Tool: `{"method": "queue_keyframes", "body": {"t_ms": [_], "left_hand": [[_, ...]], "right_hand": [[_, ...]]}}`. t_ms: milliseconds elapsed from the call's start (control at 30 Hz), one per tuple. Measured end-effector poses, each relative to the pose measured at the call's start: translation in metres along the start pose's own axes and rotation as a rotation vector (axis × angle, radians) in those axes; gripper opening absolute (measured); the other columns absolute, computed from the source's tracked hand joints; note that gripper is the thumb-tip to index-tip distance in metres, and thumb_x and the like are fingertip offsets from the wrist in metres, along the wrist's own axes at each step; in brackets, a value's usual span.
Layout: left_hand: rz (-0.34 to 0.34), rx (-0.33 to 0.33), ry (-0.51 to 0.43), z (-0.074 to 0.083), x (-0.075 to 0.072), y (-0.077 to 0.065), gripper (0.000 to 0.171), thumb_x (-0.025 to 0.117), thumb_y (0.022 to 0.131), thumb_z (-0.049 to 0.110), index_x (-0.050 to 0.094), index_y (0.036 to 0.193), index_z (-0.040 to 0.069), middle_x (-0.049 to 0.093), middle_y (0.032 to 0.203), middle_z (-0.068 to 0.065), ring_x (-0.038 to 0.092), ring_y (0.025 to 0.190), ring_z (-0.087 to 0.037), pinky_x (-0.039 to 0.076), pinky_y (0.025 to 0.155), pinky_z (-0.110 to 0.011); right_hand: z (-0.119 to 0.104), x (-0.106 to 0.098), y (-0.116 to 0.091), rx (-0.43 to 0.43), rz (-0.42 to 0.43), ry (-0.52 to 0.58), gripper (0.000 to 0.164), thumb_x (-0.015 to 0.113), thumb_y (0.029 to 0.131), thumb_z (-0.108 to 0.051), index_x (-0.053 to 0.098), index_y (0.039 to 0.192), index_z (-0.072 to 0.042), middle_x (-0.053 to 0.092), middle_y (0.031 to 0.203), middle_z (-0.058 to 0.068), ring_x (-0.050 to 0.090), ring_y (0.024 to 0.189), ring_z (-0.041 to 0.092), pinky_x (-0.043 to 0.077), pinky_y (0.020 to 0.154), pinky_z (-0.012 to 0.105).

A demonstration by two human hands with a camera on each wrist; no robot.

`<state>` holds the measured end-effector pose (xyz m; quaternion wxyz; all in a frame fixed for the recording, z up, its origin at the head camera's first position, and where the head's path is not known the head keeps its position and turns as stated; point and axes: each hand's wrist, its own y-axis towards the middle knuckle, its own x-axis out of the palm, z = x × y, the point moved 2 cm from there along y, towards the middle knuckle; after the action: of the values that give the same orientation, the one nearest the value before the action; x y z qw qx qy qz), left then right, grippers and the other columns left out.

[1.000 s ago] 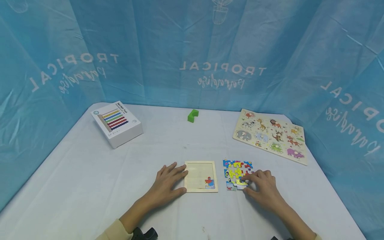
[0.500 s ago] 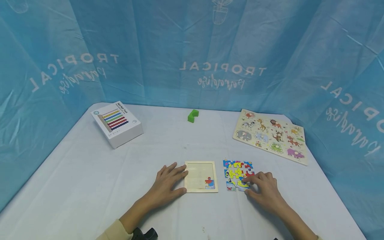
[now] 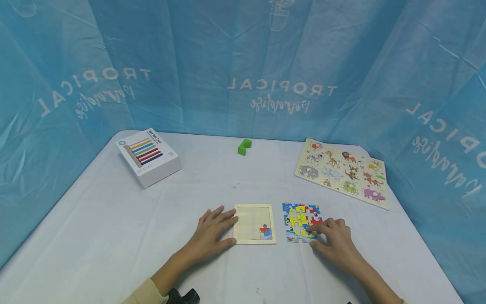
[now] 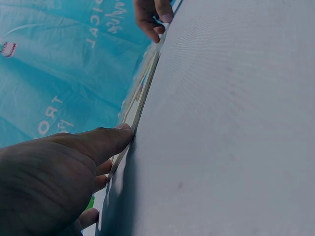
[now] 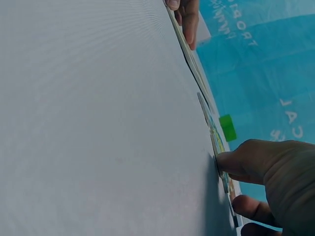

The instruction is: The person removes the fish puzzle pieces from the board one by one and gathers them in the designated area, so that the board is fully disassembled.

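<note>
My left hand (image 3: 212,234) rests with spread fingers along the left edge of a square wooden puzzle frame (image 3: 235,223); the left wrist view shows its thumb (image 4: 115,137) at the frame's side. One red-and-blue jigsaw piece (image 3: 265,232) lies in the frame's lower right corner. Right of the frame, several colourful jigsaw pieces (image 3: 301,218) lie flat, grouped in a rough square. At that group's lower right, my right hand (image 3: 336,240) pinches a yellow-and-blue jigsaw piece (image 3: 307,233) between thumb and fingers. The fingertips partly cover it.
A white box (image 3: 161,171) with a bead picture stands at the back left. A small green block (image 3: 244,147) sits near the far edge. An animal peg puzzle board (image 3: 341,171) lies at the back right. Blue printed cloth (image 3: 205,101) hangs behind the white table.
My right hand has moved the yellow-and-blue jigsaw piece slightly right, from overlapping other pieces to lying flat among them. The left hand and the frame have stayed put.
</note>
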<state>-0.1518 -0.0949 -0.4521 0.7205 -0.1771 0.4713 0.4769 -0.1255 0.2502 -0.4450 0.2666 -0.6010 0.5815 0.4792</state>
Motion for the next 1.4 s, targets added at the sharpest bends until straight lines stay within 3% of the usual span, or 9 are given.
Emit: {"method": "queue_keyframes", "body": {"t_ms": [233, 567, 833, 1167, 1400], "left_hand": [[-0.002, -0.003, 0.004, 0.001, -0.001, 0.000, 0.054, 0.068, 0.082, 0.031, 0.056, 0.131, 0.012, 0.047, 0.145, -0.006, 0.031, 0.140, -0.038, 0.018, 0.110, -0.063], [-0.004, -0.008, -0.003, 0.000, 0.000, 0.000, 0.054, 0.068, 0.083, 0.031, 0.055, 0.132, 0.013, 0.046, 0.146, -0.005, 0.030, 0.140, -0.037, 0.017, 0.111, -0.062], [-0.002, -0.003, -0.020, 0.002, -0.002, -0.001, 0.054, 0.068, 0.083, 0.030, 0.056, 0.132, 0.012, 0.046, 0.145, -0.006, 0.030, 0.140, -0.038, 0.017, 0.111, -0.063], [-0.002, -0.003, -0.016, 0.003, -0.002, -0.001, 0.054, 0.069, 0.082, 0.030, 0.056, 0.131, 0.012, 0.046, 0.145, -0.007, 0.030, 0.140, -0.038, 0.017, 0.110, -0.063], [0.004, 0.001, -0.008, 0.001, -0.001, -0.001, 0.054, 0.069, 0.082, 0.031, 0.056, 0.131, 0.012, 0.047, 0.145, -0.006, 0.030, 0.140, -0.038, 0.018, 0.110, -0.063]], "right_hand": [[-0.013, 0.001, 0.005, -0.031, 0.014, 0.017, 0.030, 0.080, 0.068, -0.017, 0.071, 0.097, -0.022, 0.052, 0.084, -0.005, 0.038, 0.090, 0.018, 0.024, 0.077, 0.035], [-0.046, 0.021, 0.020, -0.213, 0.073, 0.014, 0.030, 0.083, 0.066, -0.022, 0.071, 0.094, -0.024, 0.052, 0.086, -0.007, 0.035, 0.088, 0.010, 0.027, 0.078, 0.034], [-0.067, 0.034, 0.032, -0.311, 0.108, 0.019, 0.030, 0.084, 0.065, -0.026, 0.071, 0.092, -0.024, 0.051, 0.083, -0.005, 0.034, 0.084, 0.009, 0.027, 0.075, 0.031], [-0.077, 0.042, 0.040, -0.257, 0.046, 0.027, 0.027, 0.081, 0.067, -0.026, 0.071, 0.093, -0.027, 0.054, 0.088, -0.006, 0.036, 0.087, 0.010, 0.031, 0.080, 0.036], [-0.078, 0.046, 0.044, -0.290, 0.074, 0.008, 0.027, 0.081, 0.067, -0.023, 0.071, 0.092, -0.026, 0.053, 0.086, -0.005, 0.035, 0.083, 0.009, 0.032, 0.079, 0.035]]}}
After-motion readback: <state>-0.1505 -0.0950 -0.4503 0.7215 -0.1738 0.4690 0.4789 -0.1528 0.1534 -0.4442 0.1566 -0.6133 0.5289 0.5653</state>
